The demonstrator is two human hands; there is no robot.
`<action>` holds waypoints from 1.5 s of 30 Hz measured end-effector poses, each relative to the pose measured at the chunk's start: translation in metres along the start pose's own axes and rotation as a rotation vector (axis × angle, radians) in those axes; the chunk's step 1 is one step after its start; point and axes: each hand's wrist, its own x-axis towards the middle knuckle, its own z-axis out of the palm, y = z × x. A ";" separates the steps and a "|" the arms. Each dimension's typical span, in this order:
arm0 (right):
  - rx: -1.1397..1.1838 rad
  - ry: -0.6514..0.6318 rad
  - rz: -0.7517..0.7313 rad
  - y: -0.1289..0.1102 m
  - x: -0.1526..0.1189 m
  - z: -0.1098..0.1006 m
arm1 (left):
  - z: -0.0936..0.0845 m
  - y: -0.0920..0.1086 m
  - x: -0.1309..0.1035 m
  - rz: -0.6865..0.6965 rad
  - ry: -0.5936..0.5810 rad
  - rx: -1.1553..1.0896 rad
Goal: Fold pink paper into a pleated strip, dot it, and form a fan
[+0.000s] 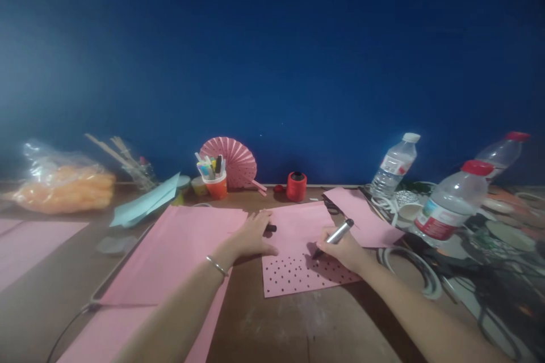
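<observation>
My right hand (340, 248) grips a silver-and-black marker (340, 231), tilted, with its dark tip down at the pink sheet (298, 221). Many small black dots cover the near part of that sheet, while its far part is plain. At the sheet's left edge rests my left hand (254, 236), with a bracelet on the wrist. A short black marker cap (271, 228) sticks out from between its thumb and curled fingers; the rest of the cap is hidden.
Larger pink paper (170, 255) lies left. Behind stand a cup of pens (216, 186), a pink folded fan (234, 159) and a red thread spool (297, 187). At right are bottles (451, 204) and coiled cable (413, 272); at far left, a plastic bag (63, 184).
</observation>
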 end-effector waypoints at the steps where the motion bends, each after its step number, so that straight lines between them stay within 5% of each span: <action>1: -0.018 0.004 0.001 0.001 0.000 0.001 | 0.000 0.000 0.000 -0.001 0.000 0.001; 8: 0.093 -0.007 -0.005 0.002 0.001 0.001 | 0.000 0.000 0.000 0.007 0.001 0.005; 14: -0.058 -0.046 0.003 0.001 -0.001 0.004 | 0.000 0.000 0.000 0.002 -0.001 -0.002; 20: 0.006 0.072 0.005 -0.002 0.002 0.002 | -0.002 0.002 0.000 -0.005 -0.008 -0.005; 33: 0.022 0.077 -0.014 -0.004 -0.001 -0.001 | -0.002 0.002 0.000 0.002 -0.002 -0.002; 39: 0.111 0.216 -0.018 -0.004 0.000 0.000 | -0.001 0.002 0.000 -0.014 -0.002 -0.002; 45: 0.097 0.206 0.013 -0.003 0.001 0.001 | -0.003 0.005 -0.001 -0.018 -0.005 -0.014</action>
